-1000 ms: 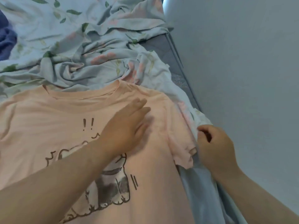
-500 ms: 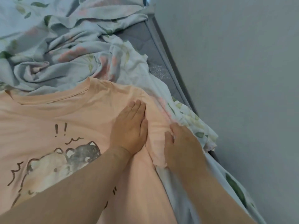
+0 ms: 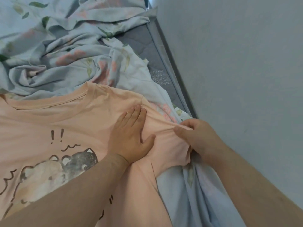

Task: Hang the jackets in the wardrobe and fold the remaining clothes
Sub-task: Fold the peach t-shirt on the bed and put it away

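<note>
- Head view: a peach T-shirt (image 3: 68, 122) lay front-up on the bed, cartoon animal print (image 3: 54, 169) showing, neckline toward the rumpled floral bedsheet (image 3: 65, 51).
- Left hand (image 3: 131, 138) lay flat on the shirt near the shoulder seam, fingers straight and close together, thumb spread, pressing the cloth down.
- Right hand (image 3: 195, 136) pinched the edge of the shirt's sleeve (image 3: 168, 148) between thumb and curled fingers; the fabric was drawn taut between the two hands.
- Bare grey mattress (image 3: 147, 51) showed beside the sheet, running along a pale wall (image 3: 237, 63).
</note>
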`<state>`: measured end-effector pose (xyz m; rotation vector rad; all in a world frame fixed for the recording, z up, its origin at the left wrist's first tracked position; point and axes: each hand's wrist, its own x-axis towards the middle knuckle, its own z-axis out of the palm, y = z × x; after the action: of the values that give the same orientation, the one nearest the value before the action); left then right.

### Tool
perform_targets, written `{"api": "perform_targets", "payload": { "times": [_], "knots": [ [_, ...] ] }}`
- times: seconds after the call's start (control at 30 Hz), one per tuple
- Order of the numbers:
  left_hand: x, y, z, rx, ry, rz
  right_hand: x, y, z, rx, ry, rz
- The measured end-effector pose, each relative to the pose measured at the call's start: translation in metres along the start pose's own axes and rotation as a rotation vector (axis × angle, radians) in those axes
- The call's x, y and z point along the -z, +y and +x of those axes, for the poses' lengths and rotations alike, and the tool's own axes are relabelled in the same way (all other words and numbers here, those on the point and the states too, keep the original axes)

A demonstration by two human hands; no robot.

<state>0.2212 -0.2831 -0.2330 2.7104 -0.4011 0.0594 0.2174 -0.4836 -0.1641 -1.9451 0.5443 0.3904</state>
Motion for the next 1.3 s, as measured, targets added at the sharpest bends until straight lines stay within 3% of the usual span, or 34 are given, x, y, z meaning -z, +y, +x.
{"api": "perform_targets", "payload": {
  "times": [0.07, 0.17, 0.27, 0.33, 0.47, 0.57, 0.77, 0.83, 0.9, 0.97, 1.03, 1.13, 1.3],
  "knots": [
    [0.000, 0.001, 0.000, 0.004, -0.005, 0.034, 0.001, -0.009, 0.003, -0.153, -0.083, 0.319],
    [-0.002, 0.001, 0.000, 0.000, -0.018, 0.063, 0.006, -0.022, 0.007, -0.341, -0.274, 0.571],
    [-0.002, 0.001, 0.001, -0.004, -0.006, 0.060, 0.008, -0.032, 0.013, -0.501, -0.440, 0.448],
    [-0.003, 0.000, 0.000, -0.013, 0.015, 0.047, -0.001, -0.033, 0.015, -0.516, -0.454, 0.261],
    [-0.005, 0.001, -0.001, -0.011, 0.055, 0.026, -0.022, -0.035, 0.011, -0.458, -0.424, 0.103],
    [-0.006, 0.001, -0.001, -0.022, 0.076, 0.025, -0.017, -0.033, 0.014, -0.346, -0.296, 0.112],
    [-0.008, -0.002, 0.001, -0.020, -0.008, 0.079, 0.016, -0.027, 0.041, -0.087, 0.246, 0.214],
    [-0.008, -0.002, 0.002, -0.013, -0.043, 0.092, 0.016, -0.020, 0.038, -0.042, 0.446, 0.159],
    [-0.008, -0.002, 0.002, -0.002, -0.061, 0.099, 0.003, -0.015, 0.014, 0.183, 0.569, -0.029],
    [-0.007, -0.002, 0.001, 0.001, -0.051, 0.076, -0.020, -0.007, -0.018, 0.563, 0.521, -0.361],
    [-0.005, -0.003, 0.000, -0.005, -0.017, 0.010, -0.038, 0.011, -0.032, 0.744, 0.320, -0.665],
    [-0.005, -0.006, 0.001, -0.009, 0.003, -0.032, -0.034, 0.035, -0.026, 0.511, 0.108, -0.793],
    [-0.009, -0.002, 0.005, 0.010, -0.059, 0.082, -0.012, 0.074, -0.026, 0.498, 0.147, -0.987]
  ]
}}
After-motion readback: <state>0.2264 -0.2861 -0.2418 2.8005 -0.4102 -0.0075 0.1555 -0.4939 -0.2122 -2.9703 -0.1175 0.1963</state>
